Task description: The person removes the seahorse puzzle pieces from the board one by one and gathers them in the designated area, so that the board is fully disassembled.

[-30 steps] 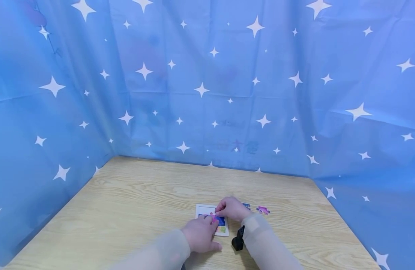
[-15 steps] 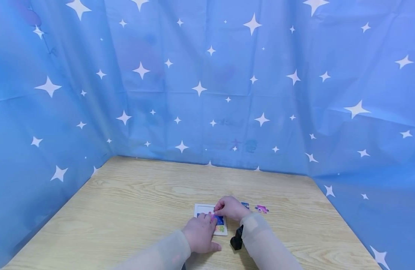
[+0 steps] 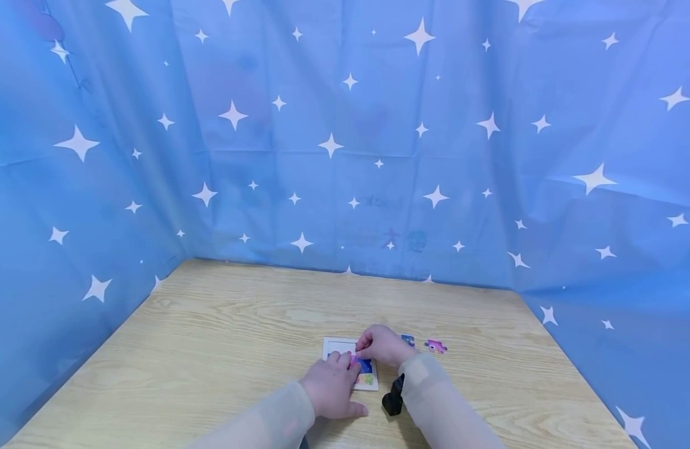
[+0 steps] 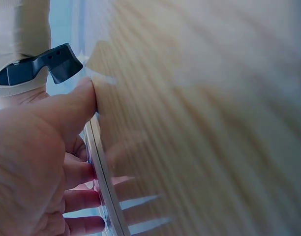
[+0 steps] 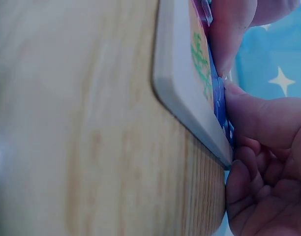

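Your left hand (image 3: 330,386) rests, fingers extended, on the framed puzzle (image 3: 338,343), flat upon the table (image 3: 233,349). Just beyond, your right hand (image 3: 383,345) touches it (whether something is pinched, I cannot tell). Beside it lie a blue piece (image 3: 408,340) and a pink piece (image 3: 437,346).

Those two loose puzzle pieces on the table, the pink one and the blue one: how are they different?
The pink piece is mostly pink with a white eye-like spot, while the blue piece is mainly blue. The blue piece lies close by the right hand, which seems to hide part of it; the pink piece lies farther right, in full view. Both rest on the wooden table, outside the puzzle frame.
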Available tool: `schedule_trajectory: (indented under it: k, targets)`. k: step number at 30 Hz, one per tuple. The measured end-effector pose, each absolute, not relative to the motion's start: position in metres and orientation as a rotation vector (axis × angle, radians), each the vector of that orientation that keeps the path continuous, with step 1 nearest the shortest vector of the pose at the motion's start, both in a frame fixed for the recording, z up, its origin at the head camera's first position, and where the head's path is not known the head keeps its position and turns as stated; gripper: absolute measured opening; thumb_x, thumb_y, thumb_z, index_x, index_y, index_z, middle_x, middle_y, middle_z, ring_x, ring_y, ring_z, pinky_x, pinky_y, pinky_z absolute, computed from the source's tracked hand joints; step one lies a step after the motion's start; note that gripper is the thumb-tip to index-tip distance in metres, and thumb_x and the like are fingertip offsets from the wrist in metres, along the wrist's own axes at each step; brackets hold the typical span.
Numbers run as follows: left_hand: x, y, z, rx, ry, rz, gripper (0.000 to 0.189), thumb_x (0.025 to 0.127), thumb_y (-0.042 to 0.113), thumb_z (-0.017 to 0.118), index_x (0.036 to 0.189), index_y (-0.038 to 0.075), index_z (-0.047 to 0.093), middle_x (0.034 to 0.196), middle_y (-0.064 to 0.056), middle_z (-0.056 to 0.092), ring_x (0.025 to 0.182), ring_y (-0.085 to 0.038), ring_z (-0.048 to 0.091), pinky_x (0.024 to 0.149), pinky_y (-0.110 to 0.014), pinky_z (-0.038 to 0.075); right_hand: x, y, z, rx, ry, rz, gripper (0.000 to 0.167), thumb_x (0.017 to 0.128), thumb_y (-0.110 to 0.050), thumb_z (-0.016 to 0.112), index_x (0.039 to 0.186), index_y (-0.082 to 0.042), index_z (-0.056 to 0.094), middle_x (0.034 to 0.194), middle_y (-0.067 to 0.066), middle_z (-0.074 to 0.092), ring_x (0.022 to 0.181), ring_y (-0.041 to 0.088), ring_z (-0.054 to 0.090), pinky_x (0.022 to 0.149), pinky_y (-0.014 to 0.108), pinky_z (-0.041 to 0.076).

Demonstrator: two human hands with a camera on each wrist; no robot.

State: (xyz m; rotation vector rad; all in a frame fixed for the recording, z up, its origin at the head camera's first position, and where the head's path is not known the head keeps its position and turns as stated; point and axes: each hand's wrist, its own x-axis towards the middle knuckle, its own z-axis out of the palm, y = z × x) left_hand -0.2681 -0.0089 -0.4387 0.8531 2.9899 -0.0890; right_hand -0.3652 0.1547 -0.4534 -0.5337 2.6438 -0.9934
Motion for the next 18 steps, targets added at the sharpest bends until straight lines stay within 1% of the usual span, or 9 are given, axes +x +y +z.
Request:
schedule_trajectory:
  k: [4,9,13,18]
  targets:
    - [-0.2674,-0.0101,-0.4385,0.850,2.981,-0.035,0.087,0.079,0.073,0.055,0.141,0.013,0.050,0.140,-0.007,0.047,0.119,-0.021,0.047,0.091,-0.032,0.048,-0.3654,0.1542,-0.4542,-0.546,2.650,-0.995,0.007,0.084,-0.008,0.073,0.081,-0.010,0.068,0.081,-0.003,0.061,0.076,0.013,0.054,0.076,0.035,0.048]
    - [-0.2674,-0.0106,-0.4382,0.862,2.959,-0.037,0.086,0.081,0.072,0.054,0.142,0.012,0.048,0.146,-0.007,0.044,0.128,-0.022,0.043,0.097,-0.032,0.045,-0.3650,0.1542,-0.4538,-0.559,2.648,-1.006,0.005,0.084,-0.007,0.073,0.082,-0.006,0.068,0.080,-0.002,0.061,0.075,0.013,0.054,0.074,0.033,0.047]
    - [-0.2676,-0.0104,-0.4375,0.875,2.956,-0.039,0.086,0.082,0.071,0.054,0.142,0.011,0.049,0.145,-0.008,0.046,0.131,-0.022,0.042,0.101,-0.032,0.043,-0.3642,0.1545,-0.4531,-0.567,2.649,-1.004,0.007,0.085,-0.008,0.073,0.084,-0.004,0.068,0.081,-0.002,0.060,0.075,0.013,0.053,0.073,0.032,0.047]
    - [-0.2692,-0.0099,-0.4386,0.862,2.947,-0.005,0.085,0.081,0.071,0.055,0.142,0.011,0.049,0.145,-0.007,0.046,0.131,-0.022,0.043,0.101,-0.034,0.043,-0.3645,0.1543,-0.4527,-0.562,2.665,-0.995,0.007,0.084,-0.009,0.074,0.081,-0.006,0.069,0.087,0.000,0.056,0.080,0.016,0.050,0.076,0.034,0.045]
